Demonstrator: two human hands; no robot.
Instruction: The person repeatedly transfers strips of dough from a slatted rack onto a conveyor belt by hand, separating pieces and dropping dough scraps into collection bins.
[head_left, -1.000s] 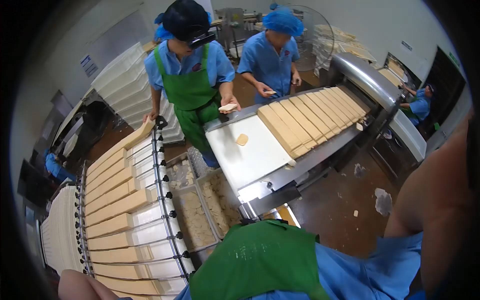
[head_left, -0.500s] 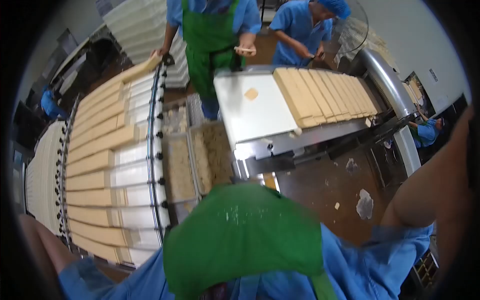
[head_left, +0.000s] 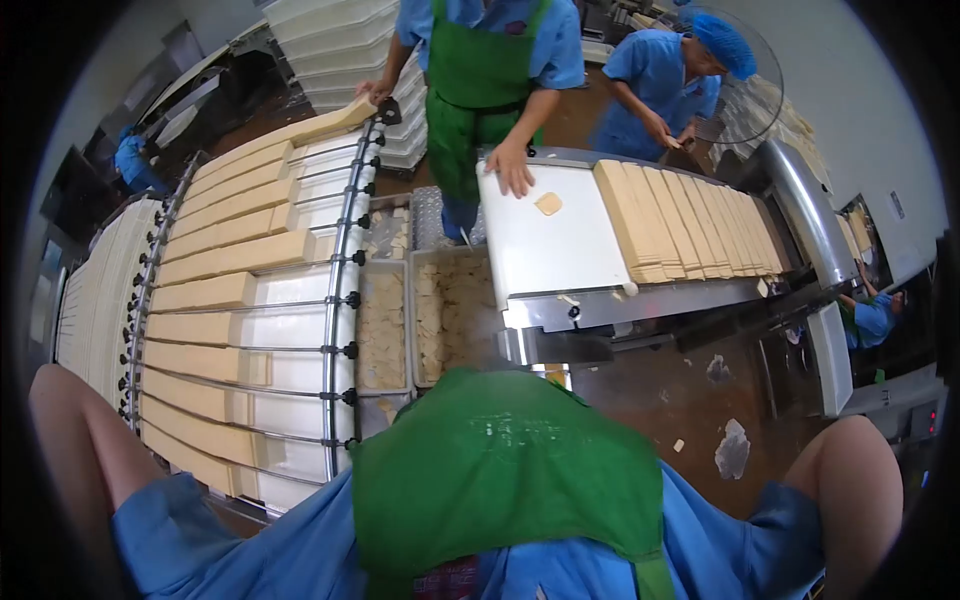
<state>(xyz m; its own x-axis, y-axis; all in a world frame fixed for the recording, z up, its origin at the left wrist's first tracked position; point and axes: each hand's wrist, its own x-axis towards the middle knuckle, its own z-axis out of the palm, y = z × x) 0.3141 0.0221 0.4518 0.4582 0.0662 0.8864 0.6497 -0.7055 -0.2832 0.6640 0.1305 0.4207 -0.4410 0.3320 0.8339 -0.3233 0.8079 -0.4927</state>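
Neither of my hands shows; only my bent bare arms are visible, at the lower left and lower right edges. On the left stands a slotted rack [head_left: 342,240] with metal rails, holding long stacks of pale flat sheets [head_left: 195,328]. A white conveyor belt [head_left: 545,235] at the upper centre bears overlapping rows of pale sheets [head_left: 690,220] and one loose piece [head_left: 548,204]. Across from me, a co-worker in a green apron [head_left: 483,60] has one hand on the belt near that piece and the other at the rack's top stack.
Bins of scraps [head_left: 383,325] stand on the floor between rack and belt. Another co-worker [head_left: 650,75] in a blue cap is behind the belt. A metal roller cover [head_left: 795,205] is at the right. Plastic scraps [head_left: 733,450] lie on the brown floor.
The co-worker's hand has come down onto the belt, and the piece it held no longer shows in it. The rack and belt appear farther right in view. My right arm has lowered.
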